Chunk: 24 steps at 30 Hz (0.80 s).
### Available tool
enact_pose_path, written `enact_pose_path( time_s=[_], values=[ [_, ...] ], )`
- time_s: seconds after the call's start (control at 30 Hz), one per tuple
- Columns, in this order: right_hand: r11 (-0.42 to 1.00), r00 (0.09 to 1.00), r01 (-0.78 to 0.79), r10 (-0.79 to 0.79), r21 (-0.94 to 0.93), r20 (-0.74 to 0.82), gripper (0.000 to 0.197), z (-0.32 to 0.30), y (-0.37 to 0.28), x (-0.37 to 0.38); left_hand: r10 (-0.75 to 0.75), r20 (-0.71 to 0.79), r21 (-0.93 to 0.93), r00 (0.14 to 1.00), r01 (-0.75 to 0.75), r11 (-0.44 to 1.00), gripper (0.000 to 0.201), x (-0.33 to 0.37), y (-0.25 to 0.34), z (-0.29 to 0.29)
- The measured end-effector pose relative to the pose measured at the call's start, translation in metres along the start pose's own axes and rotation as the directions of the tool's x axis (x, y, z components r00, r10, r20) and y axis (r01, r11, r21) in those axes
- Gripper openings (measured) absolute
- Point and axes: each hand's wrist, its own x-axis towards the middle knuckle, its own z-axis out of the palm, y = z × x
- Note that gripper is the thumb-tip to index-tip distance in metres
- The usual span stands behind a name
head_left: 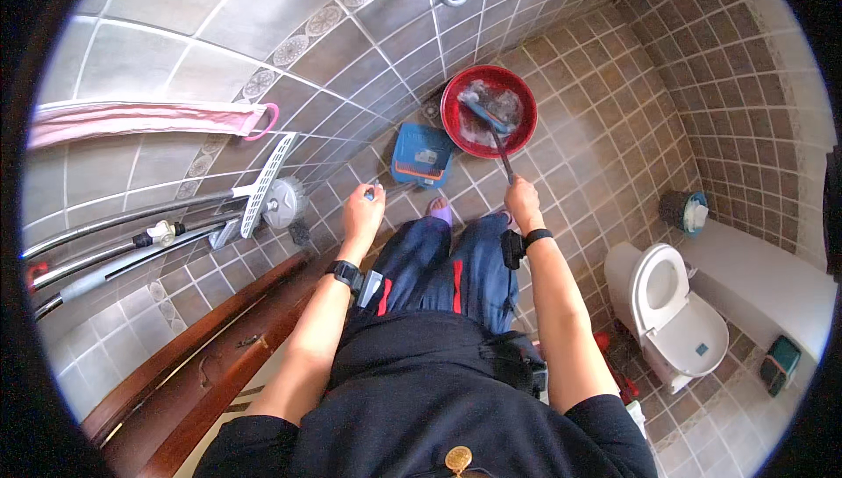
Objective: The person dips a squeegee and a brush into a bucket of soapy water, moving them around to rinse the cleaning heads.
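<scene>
My right hand (524, 203) is closed round the dark handle of a long-handled brush (500, 143). The brush's blue head rests in a round red basin (448, 115) that holds sudsy water, and foam hides part of it. My left hand (362, 212) is raised to the left of my knees with its fingers curled. Something small and bluish shows at its fingertips, too small to name. On the floor between that hand and the basin stands a blue plastic container (423, 155), nearly touching the basin's left side.
A toilet (624, 272) with its lid raised and a small bin (682, 213) stand on the right. Along the left wall are several poles with a white-headed squeegee (267, 184), below a hanging pink cloth (149, 122). A wooden door (219, 355) is at lower left.
</scene>
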Motion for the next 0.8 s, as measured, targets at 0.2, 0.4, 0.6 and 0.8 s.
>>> enact_pose_path(
  time_s=[0.2,0.4,0.6,0.8],
  values=[
    [1.000,0.999,-0.025,0.024,0.016,0.032,0.032,-0.040,0.016,-0.031,-0.030,-0.014,0.011,0.999,0.031,0.999,0.029,-0.001,-0.005,0.000],
    [0.998,0.999,0.009,-0.006,-0.058,0.051,0.026,-0.037,0.013,-0.030,-0.036,-0.004,0.011,0.999,0.036,0.999,0.030,-0.002,-0.004,0.004],
    [0.996,0.994,-0.088,0.088,-0.015,0.064,0.019,-0.026,-0.005,0.014,-0.031,0.014,0.025,0.999,0.031,0.999,0.030,-0.002,0.001,-0.001],
    [0.920,0.982,-0.171,0.129,0.352,0.139,0.043,-0.053,0.058,-0.006,0.000,0.003,-0.019,1.000,0.000,1.000,0.029,0.001,0.001,0.004]
  ],
)
